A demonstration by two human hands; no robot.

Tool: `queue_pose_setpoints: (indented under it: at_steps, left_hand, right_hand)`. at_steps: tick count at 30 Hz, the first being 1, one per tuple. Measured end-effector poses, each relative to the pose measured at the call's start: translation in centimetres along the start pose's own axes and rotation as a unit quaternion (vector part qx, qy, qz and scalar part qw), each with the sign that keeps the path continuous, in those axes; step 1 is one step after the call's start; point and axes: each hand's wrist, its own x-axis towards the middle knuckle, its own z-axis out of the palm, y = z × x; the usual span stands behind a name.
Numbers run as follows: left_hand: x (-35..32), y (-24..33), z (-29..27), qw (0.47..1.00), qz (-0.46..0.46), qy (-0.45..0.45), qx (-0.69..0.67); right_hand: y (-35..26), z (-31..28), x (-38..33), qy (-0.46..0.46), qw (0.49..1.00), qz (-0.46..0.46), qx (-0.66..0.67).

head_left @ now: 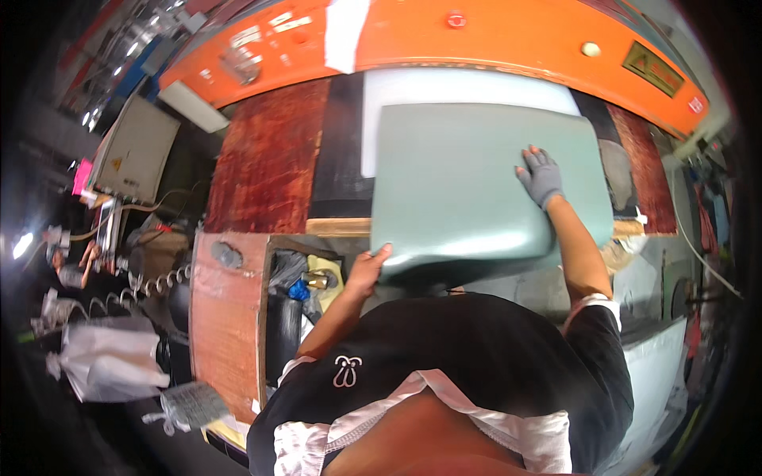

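Observation:
A large, glossy grey-green sheet (460,174) lies over the work surface, and its near edge droops toward my body. My left hand (367,270) is bare and pinches the sheet's near left corner, thumb on top and the other fingers hidden. On the sheet's right half rests my right hand (541,178), in a grey fingertip-less glove, with its fingers spread and pointing away from me. Beneath the sheet, a white sheet (468,83) shows along the far and left sides, on a black panel (343,151).
An orange machine beam (444,36) spans the far side. Reddish boards (266,159) flank the black panel. Left of me stands a worn reddish-brown table (226,317), with an open bin of plastic scraps (298,278) beside it. Another person (71,266) works at far left.

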Motion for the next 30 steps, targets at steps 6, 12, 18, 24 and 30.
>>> queue_pose_setpoints:
  at_steps: [6,12,18,24,30]
  left_hand:
    - [-1.1,7.1,-0.3,0.989,0.113,-0.082,-0.045]
    - [4.7,8.2,-1.5,0.905,0.289,0.099,0.297]
    - [7.8,5.8,-2.6,0.836,0.334,0.13,0.417]
    - [7.0,7.0,-0.6,0.826,0.264,0.252,0.431]
    - [7.0,6.5,-0.3,0.793,0.319,0.291,0.428]
  right_hand:
    - [1.5,-1.5,1.6,-0.089,0.994,0.051,0.048]
    - [4.2,-0.3,4.3,-0.1,0.992,0.074,-0.019]
    - [5.2,1.2,7.5,-0.085,0.994,0.05,-0.035]
    - [5.6,2.0,10.1,-0.094,0.994,0.037,-0.046]
    - [5.2,2.4,12.8,-0.096,0.993,0.039,-0.06]
